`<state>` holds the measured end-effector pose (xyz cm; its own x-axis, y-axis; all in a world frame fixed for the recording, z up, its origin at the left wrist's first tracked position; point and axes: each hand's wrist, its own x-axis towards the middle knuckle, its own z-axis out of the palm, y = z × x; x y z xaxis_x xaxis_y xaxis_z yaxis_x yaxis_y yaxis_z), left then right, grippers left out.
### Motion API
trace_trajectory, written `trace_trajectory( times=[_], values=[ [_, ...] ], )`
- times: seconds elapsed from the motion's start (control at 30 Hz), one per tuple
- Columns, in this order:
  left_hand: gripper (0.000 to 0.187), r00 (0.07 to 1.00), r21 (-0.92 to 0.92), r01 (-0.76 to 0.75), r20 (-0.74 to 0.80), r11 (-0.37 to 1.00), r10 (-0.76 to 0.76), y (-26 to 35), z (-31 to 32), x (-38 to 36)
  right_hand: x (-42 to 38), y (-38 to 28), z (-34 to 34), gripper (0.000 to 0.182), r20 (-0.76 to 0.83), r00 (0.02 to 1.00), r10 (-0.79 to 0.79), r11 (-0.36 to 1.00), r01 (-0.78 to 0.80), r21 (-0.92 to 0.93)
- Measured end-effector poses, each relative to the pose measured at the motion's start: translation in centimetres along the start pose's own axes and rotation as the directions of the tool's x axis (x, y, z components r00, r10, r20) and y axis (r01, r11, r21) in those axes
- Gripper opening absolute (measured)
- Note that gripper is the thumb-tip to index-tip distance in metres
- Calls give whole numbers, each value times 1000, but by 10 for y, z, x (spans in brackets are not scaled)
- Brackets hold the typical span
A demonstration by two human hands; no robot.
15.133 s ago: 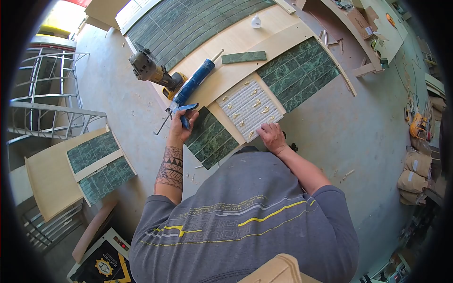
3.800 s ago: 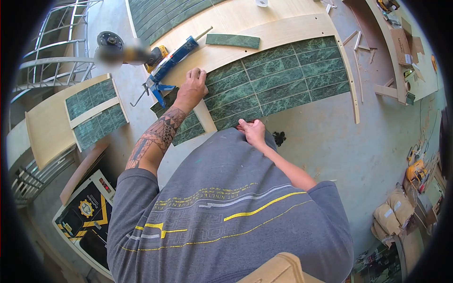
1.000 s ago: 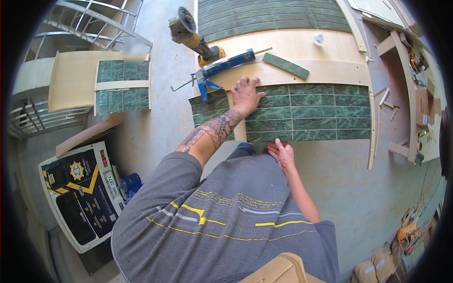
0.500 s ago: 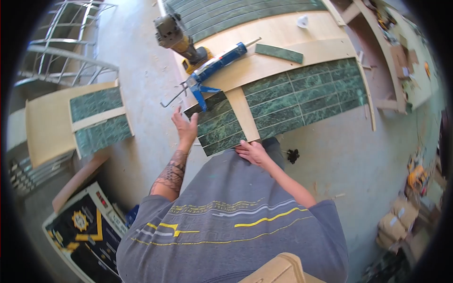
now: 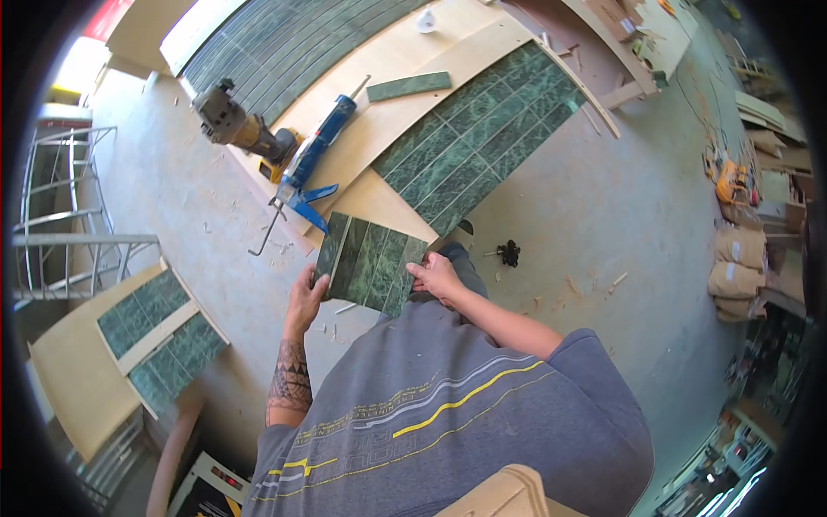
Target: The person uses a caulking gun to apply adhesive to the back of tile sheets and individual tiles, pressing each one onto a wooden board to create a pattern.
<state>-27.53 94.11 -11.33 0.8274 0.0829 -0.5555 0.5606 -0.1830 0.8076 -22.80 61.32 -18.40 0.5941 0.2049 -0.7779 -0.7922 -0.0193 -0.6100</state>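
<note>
Between my hands is a small green marble-look tile panel (image 5: 369, 263), made of several narrow strips, with a pale gap beside its leftmost strip. My left hand (image 5: 305, 297) is closed on the left edge, and my right hand (image 5: 435, 277) pinches the right edge with the thumb on top. The panel is held in front of my shirt, at the near edge of a pale wooden board (image 5: 379, 202). Just beyond it, a blue caulking gun (image 5: 314, 155) lies on the board, its handle close to the panel's far left corner.
A larger green tile panel (image 5: 487, 129) covers the board's right part. A loose green strip (image 5: 409, 86), a yellow-black power tool (image 5: 245, 129) and a white nozzle cap (image 5: 426, 21) rest beyond. Another tiled board (image 5: 159, 336) stands left. A black knob (image 5: 508, 252) lies on the floor.
The small tile panel has come away from its place beside the larger panel and turned, baring the wood there. My left hand has closed on its edge. The whole view has swung right.
</note>
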Motion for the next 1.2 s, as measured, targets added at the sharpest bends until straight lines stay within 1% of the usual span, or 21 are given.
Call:
trace_trajectory(
  times=[0.17, 0.23, 0.3, 0.33, 0.37, 0.4, 0.43, 0.47, 0.5, 0.53, 0.57, 0.6, 0.63, 0.7, 0.73, 0.77, 0.83, 0.87, 0.93, 1.0, 1.2],
  values=[
    [29, 994, 75, 5, 110, 997, -13, 18, 8, -20, -28, 2, -8, 25, 36, 997, -69, 970, 75, -230],
    [28, 992, 108, -29, 127, 994, 16, 31, 6, -22, -42, 4, -8, 22, 31, 994, -102, 978, 106, -180],
    [25, 991, 108, -106, 94, 989, 96, 44, 4, -19, -48, 1, -17, 21, 45, 970, -239, 945, 243, -221],
    [24, 985, 74, -151, 97, 986, 143, 52, 4, -14, -51, -7, -25, 17, 47, 946, -321, 879, 316, -356],
    [24, 984, 77, -155, 98, 985, 148, 59, 4, -8, -54, -13, -32, 17, 45, 944, -326, 879, 320, -353],
    [26, 921, 351, -374, 30, 859, 389, 83, 7, 0, -73, -43, -34, 12, 44, 887, -460, 873, 461, -160],
    [28, 789, 602, -507, 35, 617, 614, 102, 12, 11, -87, -72, -38, 10, 14, 812, -584, 812, 583, 36],
    [31, 795, 541, -517, 17, 664, 606, 117, 18, 25, -92, -96, -48, 10, 14, 808, -590, 807, 589, 38],
    [34, 801, 475, -526, -2, 705, 598, 132, 26, 41, -93, -119, -61, 15, 25, 610, -792, 595, 781, -191],
    [36, 818, 299, -562, 64, 771, 572, 149, 36, 58, -91, -136, -74, 23, 98, 370, -924, 304, 866, -397],
    [37, 823, 113, -566, 133, 816, 552, 165, 48, 72, -86, -147, -86, 23, 100, 362, -927, 296, 869, -396],
    [37, 871, -56, -451, 188, 891, 453, 187, 64, 76, -80, -157, -97, 29, 91, 294, -952, 225, 868, -443],
    [37, 897, -214, -307, 260, 927, 357, 207, 77, 81, -77, -164, -107, 34, 85, 222, -971, 154, 859, -488],
    [39, 881, -509, 27, 418, 861, 219, 217, 91, 117, -76, -170, -129, 36, 79, 212, -974, 135, 826, -547],
    [47, 734, -225, -476, 430, 850, 525, 205, 95, 140, -73, -172, -139, 37, 68, 208, -976, 125, 786, -606],
    [47, 737, -224, -479, 423, 849, 528, 211, 100, 149, -69, -171, -148, 37, 75, 205, -976, 120, 790, -601],
    [53, 707, -131, -495, 515, 859, 485, 224, 122, 166, -60, -167, -164, 37, 206, 131, -970, -43, 740, -671],
    [53, 711, -131, -493, 510, 860, 485, 230, 134, 176, -58, -165, -169, 32, 261, 162, -952, -69, 713, -698],
    [57, 872, 79, -254, 449, 964, 193, 237, 156, 199, -50, -160, -173, 30, 334, 194, -923, -120, 678, -725],
    [60, 873, 117, -292, 439, 949, 214, 240, 169, 218, -36, -153, -173, 23, 426, 198, -883, -227, 613, -756],
    [57, 861, 334, -463, 391, 821, 327, 242, 186, 262, 1, -145, -158, 20, 403, 236, -884, -218, 554, -804]
  ],
)
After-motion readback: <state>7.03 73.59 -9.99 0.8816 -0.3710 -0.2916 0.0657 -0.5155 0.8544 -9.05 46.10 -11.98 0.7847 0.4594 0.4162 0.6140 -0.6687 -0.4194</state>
